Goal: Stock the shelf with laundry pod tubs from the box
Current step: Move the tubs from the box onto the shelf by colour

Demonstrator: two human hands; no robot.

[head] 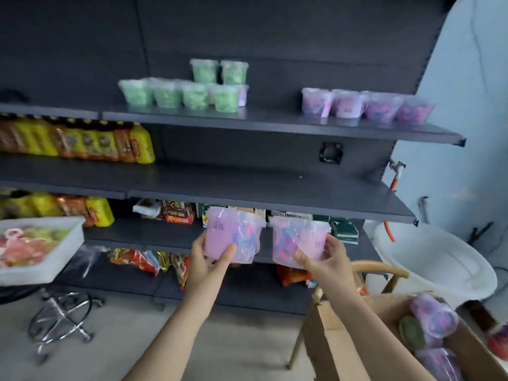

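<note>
- While both arms reach toward the shelving, the left hand (211, 259) grips one pink-and-purple tub (233, 237) low on its wall, with the thumb across the front and the fingers curled behind. The right hand (321, 257) grips a second tub (295, 240) the same way, near its base.
- Both tubs are upright, side by side but apart. They are held in the air in front of the lower shelves and rest on nothing.
- Handling, as a judgement: the tubs look like thin clear plastic with loose pods inside. They are probably light enough for one hand each, but the walls may flex under a squeeze.
- A hold round the lower wall or under the base seems safer than the lid rim, which might pop off. The glossy surface could be slippery.
- Writing: each tub carries a pale pink label with a few handwritten marks, too blurred to read. No brand is legible.
- The cardboard box (338, 339) sits at lower right, with more tubs (434, 323) lying on their sides inside.
- On the top shelf (275, 121), a row of purple tubs (368, 105) stands toward the right end, near the front edge.
- The green tubs (178, 94) stand nearer the middle of that shelf, with two stacked on the others.
- Yellow-and-orange snack packets (82, 144) fill the left end of the shelf below. Their print cannot be read.
</note>
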